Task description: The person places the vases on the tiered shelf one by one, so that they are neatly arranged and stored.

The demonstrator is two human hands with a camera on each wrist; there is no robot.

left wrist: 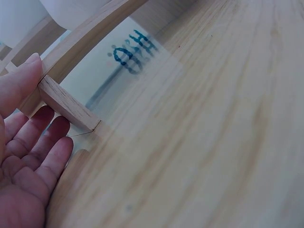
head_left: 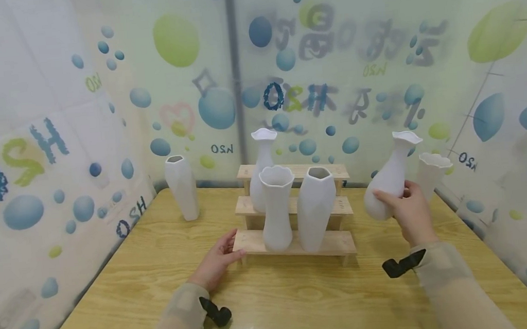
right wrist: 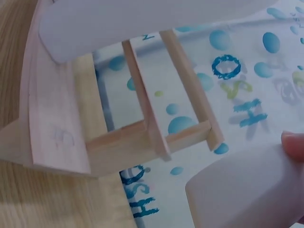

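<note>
A three-step wooden rack stands mid-table. My left hand grips the left end of its lowest step, thumb along the board and fingers beneath, beside the leg. In my right hand is a white bulb-shaped vase with a flared, wavy rim, held by its body off the rack's right side and tilted to the right. On the lowest step are a scallop-rimmed vase and a faceted vase. Behind them a slim-necked vase stands on a higher step, its base partly hidden.
A faceted white vase stands at the table's back left. Another with a wavy rim stands at the back right, partly behind my right hand. Printed curtains enclose the wooden table at the back and sides.
</note>
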